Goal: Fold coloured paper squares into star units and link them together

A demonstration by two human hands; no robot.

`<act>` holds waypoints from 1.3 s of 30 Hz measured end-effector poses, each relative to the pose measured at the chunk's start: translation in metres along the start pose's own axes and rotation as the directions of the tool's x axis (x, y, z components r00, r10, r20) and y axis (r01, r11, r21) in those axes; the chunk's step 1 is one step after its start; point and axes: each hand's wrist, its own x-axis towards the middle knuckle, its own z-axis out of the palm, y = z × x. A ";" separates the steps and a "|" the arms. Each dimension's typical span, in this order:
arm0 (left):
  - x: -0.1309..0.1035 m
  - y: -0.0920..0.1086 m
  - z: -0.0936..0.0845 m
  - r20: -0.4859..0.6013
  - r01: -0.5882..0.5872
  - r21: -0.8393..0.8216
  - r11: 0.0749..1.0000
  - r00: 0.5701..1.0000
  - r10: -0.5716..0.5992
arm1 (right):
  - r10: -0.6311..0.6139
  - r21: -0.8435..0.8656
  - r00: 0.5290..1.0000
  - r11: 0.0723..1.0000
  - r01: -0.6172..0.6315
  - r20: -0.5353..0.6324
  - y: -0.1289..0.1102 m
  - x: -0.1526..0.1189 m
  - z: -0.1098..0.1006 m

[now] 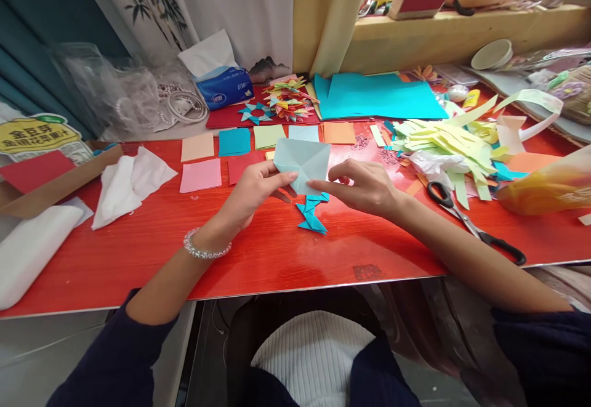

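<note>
Above the red table I hold a light blue paper square (302, 162) with crease lines crossing it. My left hand (256, 188) pinches its lower left side between thumb and fingers. At the lower right edge, the fingers of my right hand (362, 186) are closed on the same sheet. Just below the sheet lies a folded teal paper piece (313, 215) with pointed ends, partly hidden. Behind my hands are stacks of coloured squares, among them a pink stack (200, 175), a teal stack (234, 141) and an orange stack (338, 133).
Black-handled scissors (475, 222) lie right, beside a heap of pale green paper strips (446, 145). At the back are a tissue pack (224, 87), folded paper stars (289, 99) and large teal sheets (378, 96). Crumpled white tissue (132, 182) and a cardboard box (64, 179) are left.
</note>
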 end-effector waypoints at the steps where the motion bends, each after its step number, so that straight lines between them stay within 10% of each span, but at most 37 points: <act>1: 0.000 -0.001 0.000 0.018 -0.007 0.006 1.000 1.000 0.007 | -0.009 0.003 1.000 1.000 0.009 0.003 -0.001 0.001 -0.001; 14: -0.001 -0.004 0.006 0.048 -0.027 0.038 0.999 0.999 0.026 | 0.112 0.362 0.959 0.932 -0.011 -0.261 -0.025 0.009 0.007; 22: -0.001 -0.006 0.005 0.022 -0.058 0.083 0.995 0.998 0.056 | 0.456 0.656 0.889 0.684 -0.318 -0.046 -0.033 0.010 0.007; 30: 0.001 -0.012 0.005 0.066 -0.069 0.058 0.996 0.996 0.065 | 0.382 0.879 0.894 0.309 -0.363 0.234 -0.033 0.012 0.006; 39: 0.003 -0.013 0.005 0.140 -0.054 0.035 0.998 0.989 0.048 | 0.455 0.882 0.847 0.231 -0.411 0.275 -0.035 0.011 0.008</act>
